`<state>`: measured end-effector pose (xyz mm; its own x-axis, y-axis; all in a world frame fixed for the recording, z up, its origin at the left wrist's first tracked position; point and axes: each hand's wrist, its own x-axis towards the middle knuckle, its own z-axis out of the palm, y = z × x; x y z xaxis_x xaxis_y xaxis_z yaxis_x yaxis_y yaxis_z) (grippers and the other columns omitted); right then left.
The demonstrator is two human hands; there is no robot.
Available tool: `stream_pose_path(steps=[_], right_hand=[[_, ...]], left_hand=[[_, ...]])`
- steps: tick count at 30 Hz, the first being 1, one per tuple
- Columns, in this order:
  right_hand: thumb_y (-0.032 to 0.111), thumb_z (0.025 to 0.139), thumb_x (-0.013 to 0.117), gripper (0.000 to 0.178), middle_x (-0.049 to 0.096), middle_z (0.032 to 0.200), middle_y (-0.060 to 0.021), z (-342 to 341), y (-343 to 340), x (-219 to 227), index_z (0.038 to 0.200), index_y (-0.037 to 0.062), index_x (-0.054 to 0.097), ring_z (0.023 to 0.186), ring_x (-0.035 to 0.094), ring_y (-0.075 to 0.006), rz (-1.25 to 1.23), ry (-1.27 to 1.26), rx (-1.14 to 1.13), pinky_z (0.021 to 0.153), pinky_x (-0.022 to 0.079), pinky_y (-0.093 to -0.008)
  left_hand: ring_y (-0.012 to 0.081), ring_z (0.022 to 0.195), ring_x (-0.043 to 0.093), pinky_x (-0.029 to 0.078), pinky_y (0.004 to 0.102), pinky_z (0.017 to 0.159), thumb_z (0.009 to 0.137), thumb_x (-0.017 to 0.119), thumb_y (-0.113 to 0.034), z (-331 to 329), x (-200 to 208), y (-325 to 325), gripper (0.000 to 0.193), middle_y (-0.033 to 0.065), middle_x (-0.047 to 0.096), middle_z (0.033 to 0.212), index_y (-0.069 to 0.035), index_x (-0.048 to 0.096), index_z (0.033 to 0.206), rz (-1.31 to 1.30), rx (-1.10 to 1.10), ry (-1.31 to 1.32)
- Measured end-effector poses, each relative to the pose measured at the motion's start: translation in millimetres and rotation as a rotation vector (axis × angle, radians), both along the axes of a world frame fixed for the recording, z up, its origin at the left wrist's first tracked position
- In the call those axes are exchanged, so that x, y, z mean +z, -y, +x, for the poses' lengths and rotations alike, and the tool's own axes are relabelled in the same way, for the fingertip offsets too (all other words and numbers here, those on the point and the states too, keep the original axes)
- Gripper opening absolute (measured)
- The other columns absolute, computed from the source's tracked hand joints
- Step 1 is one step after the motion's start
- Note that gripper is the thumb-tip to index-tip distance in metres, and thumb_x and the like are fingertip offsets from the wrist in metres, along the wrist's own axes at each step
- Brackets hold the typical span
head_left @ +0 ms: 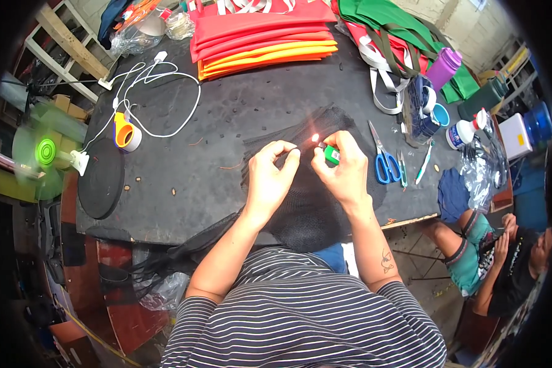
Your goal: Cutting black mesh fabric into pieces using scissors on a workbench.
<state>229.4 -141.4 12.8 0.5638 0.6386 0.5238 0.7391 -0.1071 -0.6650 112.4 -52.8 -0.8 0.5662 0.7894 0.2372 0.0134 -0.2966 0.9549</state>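
Note:
My right hand grips a green lighter, and a small bright flame burns at its tip. Facing it, my left hand is closed in a pinch. Whatever sits between that thumb and finger is too small to name. The two hands are a short gap apart, with the flame between them. Black mesh fabric lies under both hands and drapes over the table's near edge toward the left. Just right of my right hand are blue-handled scissors, thread snips and a toothbrush.
Folded red and orange fabric is stacked at the back of the black table. A tape roll and white cable lie left, near a spinning green fan. Bottles stand right. Another person sits at lower right.

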Motion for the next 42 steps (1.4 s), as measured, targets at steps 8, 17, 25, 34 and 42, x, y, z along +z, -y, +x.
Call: stream_pose_path(steps=[8,17,25,34,42], right_hand=[[0.015,0.069,0.066,0.021,0.055,0.071,-0.0101,-6,0,0,0.078,0.0038,0.051,0.058,0.059,-0.0265,0.000,0.006,0.062,0.054,0.048,-0.0341],[0.019,0.070,0.070,0.028,0.052,0.065,-0.0074,9,7,3,0.081,0.0016,0.051,0.059,0.053,-0.0144,0.008,-0.233,0.189,0.056,0.044,-0.0255],[0.008,0.071,0.066,0.022,0.058,0.078,-0.0103,4,-7,4,0.086,0.0015,0.052,0.069,0.060,-0.0233,0.105,-0.178,0.024,0.064,0.048,-0.0305],[-0.003,0.073,0.064,0.012,0.056,0.074,-0.0049,1,-9,-3,0.083,-0.0010,0.056,0.069,0.053,-0.0104,0.209,-0.140,0.063,0.063,0.043,-0.0231],[-0.006,0.066,0.064,0.016,0.057,0.077,-0.0101,-1,-7,2,0.080,-0.0011,0.056,0.065,0.059,-0.0209,0.089,0.025,0.271,0.058,0.046,-0.0290]], left_hand=[[0.0019,0.062,0.047,0.038,0.0184,0.056,0.081,0.059,-0.005,0,5,1,0.009,-0.0032,0.057,0.069,0.003,0.062,0.083,0.049,0.019,-0.047],[0.0088,0.067,0.055,0.043,0.0226,0.063,0.080,0.059,-0.004,-3,-4,-6,0.010,0.0057,0.061,0.072,0.005,0.061,0.082,-0.090,-0.051,0.014],[0.0080,0.072,0.056,0.043,0.0202,0.068,0.084,0.057,-0.006,-4,0,-6,0.017,0.0034,0.063,0.078,0.004,0.065,0.094,-0.439,-0.209,0.153],[0.0015,0.061,0.047,0.036,0.0176,0.054,0.084,0.057,-0.009,-8,1,-9,0.019,-0.0010,0.062,0.074,0.003,0.064,0.098,-0.497,-0.191,0.163],[0.0079,0.070,0.052,0.041,0.0214,0.066,0.084,0.057,-0.006,-5,-2,-5,0.017,0.0037,0.061,0.079,0.004,0.065,0.095,-0.171,-0.165,0.105]])
